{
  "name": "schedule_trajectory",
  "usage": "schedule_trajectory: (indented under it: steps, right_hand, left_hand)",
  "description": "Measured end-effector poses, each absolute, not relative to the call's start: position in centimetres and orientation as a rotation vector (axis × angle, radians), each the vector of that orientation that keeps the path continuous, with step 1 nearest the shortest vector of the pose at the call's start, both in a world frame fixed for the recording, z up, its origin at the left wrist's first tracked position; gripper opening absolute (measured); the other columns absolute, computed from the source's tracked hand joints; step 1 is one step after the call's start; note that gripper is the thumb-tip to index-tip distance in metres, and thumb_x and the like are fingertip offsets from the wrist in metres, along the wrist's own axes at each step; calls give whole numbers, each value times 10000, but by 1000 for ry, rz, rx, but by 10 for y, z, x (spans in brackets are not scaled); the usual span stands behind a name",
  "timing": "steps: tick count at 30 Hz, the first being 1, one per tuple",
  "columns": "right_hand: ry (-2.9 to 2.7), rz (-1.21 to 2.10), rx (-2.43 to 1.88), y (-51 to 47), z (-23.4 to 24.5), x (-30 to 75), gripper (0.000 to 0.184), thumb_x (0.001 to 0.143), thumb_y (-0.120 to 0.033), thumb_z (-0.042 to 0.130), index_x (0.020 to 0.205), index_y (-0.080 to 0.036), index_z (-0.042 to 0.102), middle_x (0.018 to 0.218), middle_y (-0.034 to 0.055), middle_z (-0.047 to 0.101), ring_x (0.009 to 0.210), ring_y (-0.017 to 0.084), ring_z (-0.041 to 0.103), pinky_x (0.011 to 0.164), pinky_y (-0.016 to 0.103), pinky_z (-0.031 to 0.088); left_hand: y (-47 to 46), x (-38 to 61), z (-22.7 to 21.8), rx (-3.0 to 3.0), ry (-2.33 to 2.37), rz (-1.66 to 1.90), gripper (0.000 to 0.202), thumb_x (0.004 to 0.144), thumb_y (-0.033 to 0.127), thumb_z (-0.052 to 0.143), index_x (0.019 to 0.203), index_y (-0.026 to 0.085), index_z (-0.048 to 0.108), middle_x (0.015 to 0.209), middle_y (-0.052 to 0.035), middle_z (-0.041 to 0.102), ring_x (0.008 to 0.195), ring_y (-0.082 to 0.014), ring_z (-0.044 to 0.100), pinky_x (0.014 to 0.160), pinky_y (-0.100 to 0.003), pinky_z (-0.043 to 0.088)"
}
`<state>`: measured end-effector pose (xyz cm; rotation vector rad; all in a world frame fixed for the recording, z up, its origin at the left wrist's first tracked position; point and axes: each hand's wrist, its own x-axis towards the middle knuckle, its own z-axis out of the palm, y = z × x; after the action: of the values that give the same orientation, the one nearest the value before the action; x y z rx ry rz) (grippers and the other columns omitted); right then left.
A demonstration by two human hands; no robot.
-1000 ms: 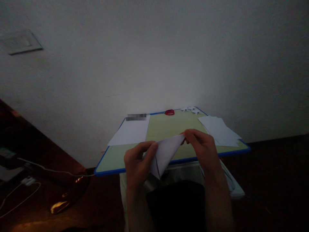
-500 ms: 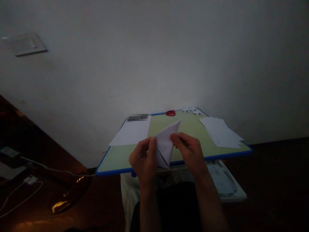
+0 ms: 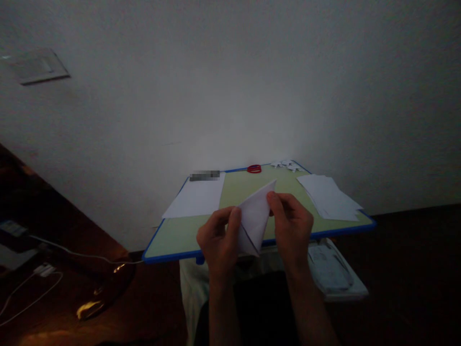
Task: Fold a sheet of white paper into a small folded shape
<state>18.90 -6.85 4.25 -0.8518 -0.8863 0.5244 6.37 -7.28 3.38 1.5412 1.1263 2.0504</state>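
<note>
I hold a white sheet of paper folded into a triangle (image 3: pixel 255 218) in the air just above the near edge of a small green table with a blue rim (image 3: pixel 169 253). My left hand (image 3: pixel 218 241) pinches the paper's lower left side, thumb on its face. My right hand (image 3: pixel 292 225) grips its upper right edge near the top point. Both hands are closed on the paper.
A flat white sheet (image 3: pixel 196 197) lies on the table's left half, and a loose stack of white sheets (image 3: pixel 329 197) on its right. Red scissor handles (image 3: pixel 254 168) and small folded paper pieces (image 3: pixel 287 165) lie at the far edge by the wall. White cables (image 3: pixel 43 271) run along the floor at left.
The folded paper has swung from lying flat between my hands to pointing upward. My right hand moved in toward the left, then slid up to the paper's top edge.
</note>
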Motion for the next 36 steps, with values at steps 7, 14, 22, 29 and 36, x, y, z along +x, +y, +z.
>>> schedule_trajectory:
  steps: [7,14,22,29,36]
  right_hand:
    - [-854,509,-802,-64,40,198,192,848,-390,815,832,-212,746,751,10,743,710,183,671,652,305,539]
    - [-779,394,-881,-63,38,210,266,893,-356,748,673,-222,679,588,-29,602,583,155,561,567,290,467]
    - [-1259,722,-825,-61,36,209,350,962,-484,704,736,-223,651,688,-14,638,677,163,585,642,285,471]
    - [-1418,826,-816,-59,28,197,349,953,-463,728,730,-226,603,712,-28,576,690,152,531,662,286,450]
    - [-1469,836,-762,-60,29,189,300,973,-492,715,844,-230,647,745,-22,612,707,157,546,655,272,453]
  left_hand:
    - [-75,62,37,1618,1138,1979,146,879,314,785,802,196,826,731,-21,817,665,-171,767,650,-257,623]
    - [-77,64,38,1747,1101,1899,154,901,301,784,788,208,832,724,-15,817,657,-168,768,642,-250,614]
    - [-73,66,33,1539,1324,2131,185,909,361,779,850,193,829,768,-22,828,694,-179,778,683,-267,627]
    - [-71,68,33,1389,1401,2293,194,895,369,783,836,189,821,747,-11,818,664,-168,763,636,-251,610]
    - [-72,69,32,1268,1439,2392,199,906,375,786,862,184,817,769,-9,820,674,-165,756,642,-259,611]
